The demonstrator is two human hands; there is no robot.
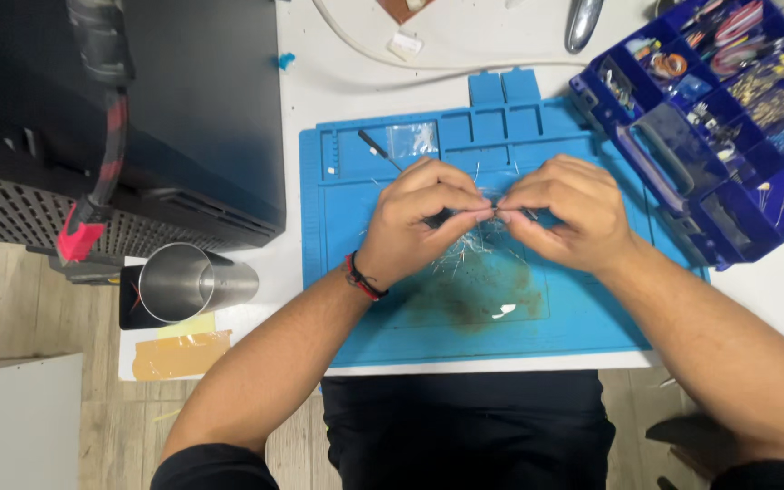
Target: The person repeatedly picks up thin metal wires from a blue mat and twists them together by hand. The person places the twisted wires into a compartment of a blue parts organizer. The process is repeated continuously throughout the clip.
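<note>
My left hand (419,222) and my right hand (564,213) meet over the middle of a blue work mat (365,308). Both pinch a thin dark wire (494,213) between thumb and fingers, fingertips almost touching. Fine bare strands (465,254) fan out below the fingers onto the mat. A red and black band sits on my left wrist (362,277). What the wire's ends look like is hidden by the fingers.
A blue compartment box (728,118) of small parts stands open at the right. A steel cup (183,283) lies at the left by a black perforated case (120,118). A small clear bag (412,139) and a thin black tool (378,150) rest on the mat's top. A white cable (428,65) curves behind.
</note>
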